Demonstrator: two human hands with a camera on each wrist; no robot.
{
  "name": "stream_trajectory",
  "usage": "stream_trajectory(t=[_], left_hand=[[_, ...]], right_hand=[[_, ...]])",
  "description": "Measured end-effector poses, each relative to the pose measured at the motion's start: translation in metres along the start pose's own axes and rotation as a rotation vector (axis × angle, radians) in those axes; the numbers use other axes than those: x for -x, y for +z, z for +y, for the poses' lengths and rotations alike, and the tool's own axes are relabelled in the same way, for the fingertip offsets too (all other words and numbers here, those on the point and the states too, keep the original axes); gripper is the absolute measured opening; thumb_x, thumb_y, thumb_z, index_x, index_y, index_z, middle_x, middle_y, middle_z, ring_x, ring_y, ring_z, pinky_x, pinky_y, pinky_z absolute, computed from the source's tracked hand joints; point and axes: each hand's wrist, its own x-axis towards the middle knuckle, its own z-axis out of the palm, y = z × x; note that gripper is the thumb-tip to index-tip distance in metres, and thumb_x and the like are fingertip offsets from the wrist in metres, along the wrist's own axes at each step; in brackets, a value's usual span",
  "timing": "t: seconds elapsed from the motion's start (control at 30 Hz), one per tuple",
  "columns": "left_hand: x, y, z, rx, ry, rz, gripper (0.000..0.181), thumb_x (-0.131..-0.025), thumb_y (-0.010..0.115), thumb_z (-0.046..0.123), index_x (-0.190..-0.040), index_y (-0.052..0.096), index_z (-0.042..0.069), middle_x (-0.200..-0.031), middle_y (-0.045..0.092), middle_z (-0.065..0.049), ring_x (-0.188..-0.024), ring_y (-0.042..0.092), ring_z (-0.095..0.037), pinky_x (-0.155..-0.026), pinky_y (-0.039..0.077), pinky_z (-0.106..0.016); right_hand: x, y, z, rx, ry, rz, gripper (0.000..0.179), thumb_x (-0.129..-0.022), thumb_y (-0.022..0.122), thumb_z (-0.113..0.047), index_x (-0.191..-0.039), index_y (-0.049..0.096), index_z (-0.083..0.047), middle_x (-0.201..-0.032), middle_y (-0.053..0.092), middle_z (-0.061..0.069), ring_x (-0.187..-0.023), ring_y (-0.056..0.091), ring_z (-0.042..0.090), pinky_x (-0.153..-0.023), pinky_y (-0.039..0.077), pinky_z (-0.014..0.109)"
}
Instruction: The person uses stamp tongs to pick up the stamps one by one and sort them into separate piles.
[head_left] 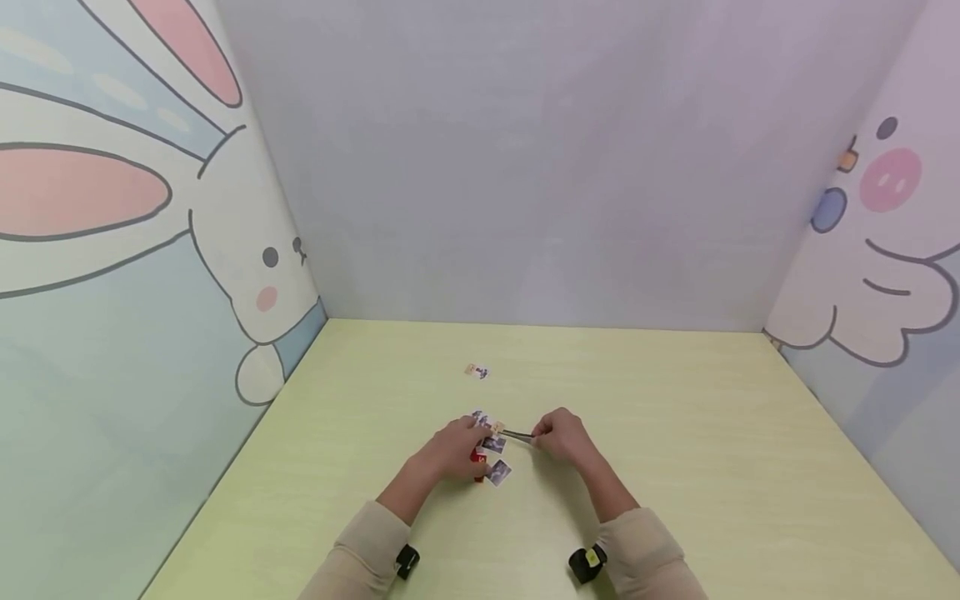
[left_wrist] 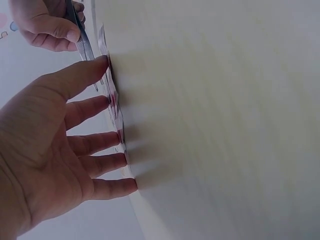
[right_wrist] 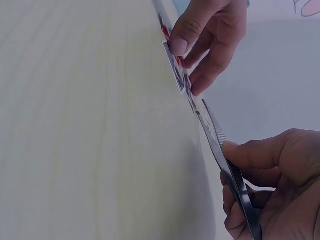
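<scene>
My right hand [head_left: 564, 437] pinches a pair of metal tweezers [right_wrist: 225, 167] between thumb and fingers. The tweezer tips point left and stand apart in the right wrist view, close to a tan-marked paper piece [head_left: 498, 427] among small stamp-like papers. My left hand [head_left: 452, 452] spreads its fingers over this group, fingertips pressing down on it, as the left wrist view shows. Beside the left thumb lies a grey picture stamp with a white border [head_left: 498, 472]. A red piece [head_left: 478, 457] is partly hidden under the left hand, and another grey picture [head_left: 494, 445] shows near its fingertips.
Farther back on the pale wooden table [head_left: 660, 417] lies a small tan and white paper piece [head_left: 477, 372]. A plain pale wall [head_left: 525, 167] closes the far side. Printed panels with a rabbit [head_left: 225, 200] and a pig [head_left: 892, 217] stand at the sides.
</scene>
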Motion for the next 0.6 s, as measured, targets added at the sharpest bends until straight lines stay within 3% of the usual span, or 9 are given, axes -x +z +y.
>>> stream_trajectory(t=[0.37, 0.6], left_hand=[[-0.0006, -0.0004, 0.0018, 0.020, -0.026, 0.003, 0.054, -0.080, 0.070, 0.037, -0.127, 0.057, 0.015, -0.125, 0.049, -0.010, -0.103, 0.047, -0.023, -0.087, 0.044, -0.041], [0.0022, -0.0018, 0.0006, 0.021, 0.001, 0.018, 0.055, -0.079, 0.070, 0.040, -0.126, 0.057, 0.015, -0.124, 0.050, -0.009, -0.106, 0.047, -0.024, -0.088, 0.044, -0.042]], right_hand=[[-0.0024, 0.0023, 0.0020, 0.015, -0.026, 0.034, 0.010, -0.072, 0.063, 0.004, -0.069, 0.068, -0.003, -0.062, 0.058, -0.002, -0.058, 0.048, 0.014, -0.053, 0.039, 0.028], [0.0012, -0.0023, 0.0017, -0.013, -0.011, 0.048, 0.010, -0.072, 0.062, 0.004, -0.069, 0.068, -0.004, -0.063, 0.057, -0.002, -0.057, 0.047, 0.013, -0.053, 0.039, 0.027]])
